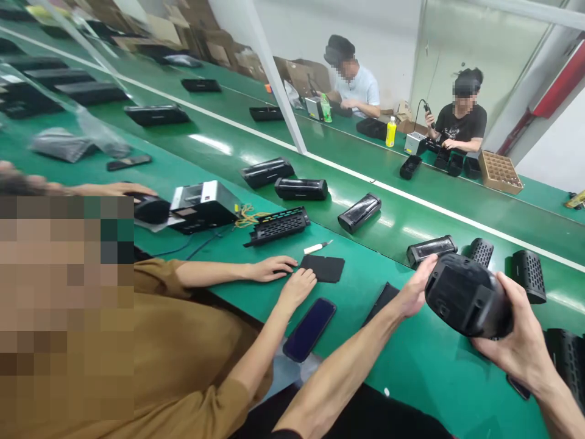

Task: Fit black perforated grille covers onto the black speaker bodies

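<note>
Item: black case [466, 299], one, rounded, with recessed face turned toward the camera. Held up off the table [406, 375], at the right, between both hands.

Left hand [417, 286]: fingers curled against the left edge of the case; tips partly hidden, exact hold impossible to tell. Right hand [518, 329]: fingers spread wide around the right side, gripping it.

Handling, by judgement: apparently stiff plastic, probably fairly light; smooth shell, likely slippery and easily scuffed. Best held by the two rounded sides, clear of the recesses.

Nearby: glossy case [432, 249] just behind; perforated case [529, 277] farther right. Left along the table: phone [309, 329], black sheet [323, 268] under the fingers of a co-worker's hand [299, 286], white-handled tool [315, 247] just beyond.
</note>
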`<state>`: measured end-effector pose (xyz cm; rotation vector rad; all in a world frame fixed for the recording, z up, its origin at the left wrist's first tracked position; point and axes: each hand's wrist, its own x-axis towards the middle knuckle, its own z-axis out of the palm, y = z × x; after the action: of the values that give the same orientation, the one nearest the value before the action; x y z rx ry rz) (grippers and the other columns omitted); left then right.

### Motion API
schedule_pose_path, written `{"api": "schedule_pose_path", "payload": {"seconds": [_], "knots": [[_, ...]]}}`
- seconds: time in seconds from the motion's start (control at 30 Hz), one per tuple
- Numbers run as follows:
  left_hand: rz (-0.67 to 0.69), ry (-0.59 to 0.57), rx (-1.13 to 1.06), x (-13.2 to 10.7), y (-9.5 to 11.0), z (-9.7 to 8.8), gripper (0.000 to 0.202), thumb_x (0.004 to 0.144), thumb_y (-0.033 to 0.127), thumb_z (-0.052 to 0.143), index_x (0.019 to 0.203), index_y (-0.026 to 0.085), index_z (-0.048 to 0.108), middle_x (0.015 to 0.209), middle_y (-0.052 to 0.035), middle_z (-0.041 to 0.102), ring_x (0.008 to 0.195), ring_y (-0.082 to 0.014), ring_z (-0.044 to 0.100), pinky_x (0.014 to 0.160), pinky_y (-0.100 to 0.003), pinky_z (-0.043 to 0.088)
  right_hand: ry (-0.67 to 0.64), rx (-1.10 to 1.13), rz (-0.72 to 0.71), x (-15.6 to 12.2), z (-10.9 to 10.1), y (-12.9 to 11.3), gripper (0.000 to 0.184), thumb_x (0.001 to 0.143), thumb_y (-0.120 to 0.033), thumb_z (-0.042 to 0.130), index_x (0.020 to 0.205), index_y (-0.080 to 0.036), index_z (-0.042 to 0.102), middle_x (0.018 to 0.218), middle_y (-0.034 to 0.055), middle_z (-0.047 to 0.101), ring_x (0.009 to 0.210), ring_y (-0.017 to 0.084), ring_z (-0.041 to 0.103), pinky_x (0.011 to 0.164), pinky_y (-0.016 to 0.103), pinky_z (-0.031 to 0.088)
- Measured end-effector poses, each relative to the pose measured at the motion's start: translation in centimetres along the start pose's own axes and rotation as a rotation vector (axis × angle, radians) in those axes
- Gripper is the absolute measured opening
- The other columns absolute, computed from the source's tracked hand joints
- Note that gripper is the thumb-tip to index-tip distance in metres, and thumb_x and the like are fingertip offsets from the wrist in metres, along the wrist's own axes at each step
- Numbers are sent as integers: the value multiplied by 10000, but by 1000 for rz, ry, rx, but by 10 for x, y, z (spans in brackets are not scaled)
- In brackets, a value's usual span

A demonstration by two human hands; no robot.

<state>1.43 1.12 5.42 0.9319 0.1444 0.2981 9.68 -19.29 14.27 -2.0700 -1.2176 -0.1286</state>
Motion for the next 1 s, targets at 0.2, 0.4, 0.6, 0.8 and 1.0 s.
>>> {"api": "schedule_pose_path", "payload": {"seconds": [0.2,0.4,0.6,0.8,1.0], "knots": [[63,-194,544,-28,30,-8,1369,504,645,1025,1670,321,384,1765,-153,277,1583,-452,336,1256,-585,388,-243,-506,-206,0,-4,7,937,785,-218,659,1666,-238,342,1340,209,651,1178,455,654,935,620,542],[146,-92,646,-36,18,-12,1119,589,567,991,1543,272,486,1598,-145,437,1463,-411,470,1261,-577,384,-242,-297,-85,-24,-13,27,976,879,-452,783,1711,-321,290,1590,194,510,1457,494,491,1165,721,383],[55,-113,541,-46,29,-36,1090,627,595,957,1535,272,447,1617,-136,415,1416,-408,486,1117,-480,485,-156,296,504,-66,-21,39,1006,900,-667,747,1714,-331,260,1716,152,408,1535,412,446,1171,544,439],[71,-119,537,-43,31,-31,1015,639,582,959,1487,270,498,1568,-123,461,1391,-385,499,1147,-462,441,30,290,514,-78,-2,31,870,780,-621,864,1509,-283,532,1557,137,576,1389,391,563,1128,473,457],[-244,-2,505,-34,3,-37,978,695,642,886,1501,234,512,1346,-119,636,1254,-370,592,1134,-522,460,-27,557,938,-88,16,48,958,776,-702,836,1580,-306,497,1485,143,622,1291,350,642,1056,469,525]]}}
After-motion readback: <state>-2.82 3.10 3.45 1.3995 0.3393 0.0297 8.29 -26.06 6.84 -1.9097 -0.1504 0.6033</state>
